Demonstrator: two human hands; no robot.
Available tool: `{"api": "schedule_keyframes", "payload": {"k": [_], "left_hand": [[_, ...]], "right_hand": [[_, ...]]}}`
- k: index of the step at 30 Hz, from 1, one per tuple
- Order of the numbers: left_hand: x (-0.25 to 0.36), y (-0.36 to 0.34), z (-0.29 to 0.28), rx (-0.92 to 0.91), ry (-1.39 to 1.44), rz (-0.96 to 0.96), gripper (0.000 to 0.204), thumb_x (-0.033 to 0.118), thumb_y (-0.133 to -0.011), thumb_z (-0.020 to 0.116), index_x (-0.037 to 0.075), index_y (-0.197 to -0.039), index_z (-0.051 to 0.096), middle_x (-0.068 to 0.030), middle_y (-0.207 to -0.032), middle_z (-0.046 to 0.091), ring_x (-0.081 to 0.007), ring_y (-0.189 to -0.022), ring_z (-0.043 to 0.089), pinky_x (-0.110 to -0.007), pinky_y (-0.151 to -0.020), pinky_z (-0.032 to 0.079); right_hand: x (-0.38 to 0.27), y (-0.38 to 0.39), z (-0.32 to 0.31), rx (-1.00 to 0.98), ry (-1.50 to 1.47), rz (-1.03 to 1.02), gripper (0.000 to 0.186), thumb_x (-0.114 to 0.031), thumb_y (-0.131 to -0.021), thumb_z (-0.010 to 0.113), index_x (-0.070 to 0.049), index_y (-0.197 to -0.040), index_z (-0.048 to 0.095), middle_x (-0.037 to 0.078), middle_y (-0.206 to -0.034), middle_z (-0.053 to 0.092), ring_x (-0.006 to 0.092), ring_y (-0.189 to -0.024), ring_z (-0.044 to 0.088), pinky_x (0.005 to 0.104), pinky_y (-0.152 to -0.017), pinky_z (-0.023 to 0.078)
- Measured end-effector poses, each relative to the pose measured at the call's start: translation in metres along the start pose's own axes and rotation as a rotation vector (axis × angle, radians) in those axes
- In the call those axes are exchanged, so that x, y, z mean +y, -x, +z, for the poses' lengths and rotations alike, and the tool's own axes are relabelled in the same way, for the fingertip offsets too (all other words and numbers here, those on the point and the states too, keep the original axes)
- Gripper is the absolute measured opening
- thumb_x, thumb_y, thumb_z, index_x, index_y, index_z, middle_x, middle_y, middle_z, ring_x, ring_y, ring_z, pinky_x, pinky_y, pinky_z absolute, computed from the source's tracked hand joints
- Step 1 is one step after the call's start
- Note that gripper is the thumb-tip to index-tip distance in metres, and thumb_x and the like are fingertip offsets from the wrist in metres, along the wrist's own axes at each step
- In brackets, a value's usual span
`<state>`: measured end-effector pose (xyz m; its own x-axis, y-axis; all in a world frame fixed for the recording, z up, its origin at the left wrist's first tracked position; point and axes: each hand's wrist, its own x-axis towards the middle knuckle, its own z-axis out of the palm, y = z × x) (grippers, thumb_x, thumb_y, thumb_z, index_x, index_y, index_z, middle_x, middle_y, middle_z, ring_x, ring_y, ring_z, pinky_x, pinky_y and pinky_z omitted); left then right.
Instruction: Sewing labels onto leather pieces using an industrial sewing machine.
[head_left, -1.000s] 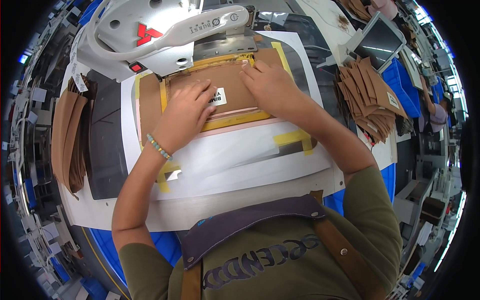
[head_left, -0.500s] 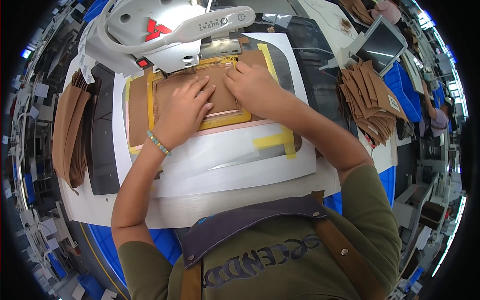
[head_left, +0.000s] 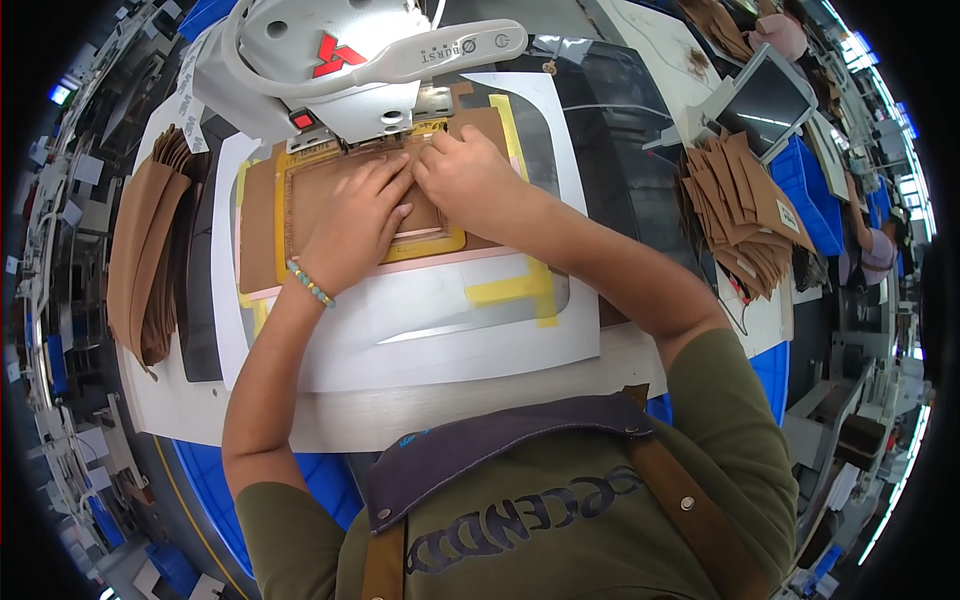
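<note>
Flat on the brown piece (head_left: 315,190) inside a yellow rectangular frame (head_left: 440,242) lies my left hand (head_left: 355,225), fingers stretched out. My right hand (head_left: 470,180), just right of it, has bent fingers drawn together at the frame's upper right; what they grip, if anything, is hidden. The frame rests over a wider brown sheet (head_left: 260,225) on a grey plate with yellow tape (head_left: 500,292) and white paper (head_left: 420,355). A white machine head (head_left: 340,110) with a metal foot stands just above my fingertips, at the frame's top edge.
Stacks of brown pieces lie left (head_left: 145,260) and right (head_left: 735,215). A small screen (head_left: 760,100), cables and a blue bin (head_left: 800,195) are at the right. Other people (head_left: 875,250) are at the far right. More blue bins (head_left: 210,480) sit below the table.
The frame, brown sheet and plate have shifted leftward under the machine, and my right hand has moved left with them, nearer my left hand. The white label seen earlier no longer shows.
</note>
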<state>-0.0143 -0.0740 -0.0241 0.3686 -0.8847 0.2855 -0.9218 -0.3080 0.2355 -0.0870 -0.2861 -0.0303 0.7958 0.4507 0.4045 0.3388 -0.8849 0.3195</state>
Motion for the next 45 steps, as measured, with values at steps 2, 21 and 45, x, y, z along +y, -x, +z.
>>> {"api": "schedule_keyframes", "payload": {"k": [2, 21, 45], "left_hand": [[-0.003, 0.002, -0.001, 0.006, 0.003, -0.003, 0.044, 0.020, -0.105, 0.064, 0.001, -0.145, 0.062, -0.0152, -0.151, 0.060, -0.0357, -0.137, 0.055, -0.048, -0.116, 0.044], [-0.034, 0.068, -0.044, 0.005, 0.110, -0.133, 0.045, 0.000, -0.100, 0.064, 0.005, -0.145, 0.066, -0.0129, -0.159, 0.058, -0.0356, -0.153, 0.048, -0.046, -0.126, 0.039], [-0.044, 0.039, -0.039, -0.298, 0.268, 0.164, 0.067, 0.047, -0.089, 0.082, 0.016, -0.147, 0.070, -0.0121, -0.171, 0.046, -0.0386, -0.162, 0.032, -0.055, -0.129, 0.028]], "right_hand": [[-0.002, -0.003, 0.000, 0.019, -0.005, -0.007, 0.012, -0.024, -0.085, 0.073, -0.013, -0.088, 0.077, 0.001, -0.089, 0.072, 0.0201, -0.098, 0.067, 0.0369, -0.077, 0.048], [0.030, 0.026, -0.030, -0.097, -0.523, 0.018, 0.036, -0.007, -0.095, 0.067, -0.006, -0.130, 0.073, 0.007, -0.128, 0.075, 0.0254, -0.119, 0.066, 0.0386, -0.101, 0.052], [0.002, 0.011, -0.007, -0.052, -0.385, -0.121, 0.042, -0.010, -0.096, 0.063, -0.002, -0.137, 0.068, 0.010, -0.137, 0.072, 0.0232, -0.125, 0.065, 0.0363, -0.100, 0.051]]}}
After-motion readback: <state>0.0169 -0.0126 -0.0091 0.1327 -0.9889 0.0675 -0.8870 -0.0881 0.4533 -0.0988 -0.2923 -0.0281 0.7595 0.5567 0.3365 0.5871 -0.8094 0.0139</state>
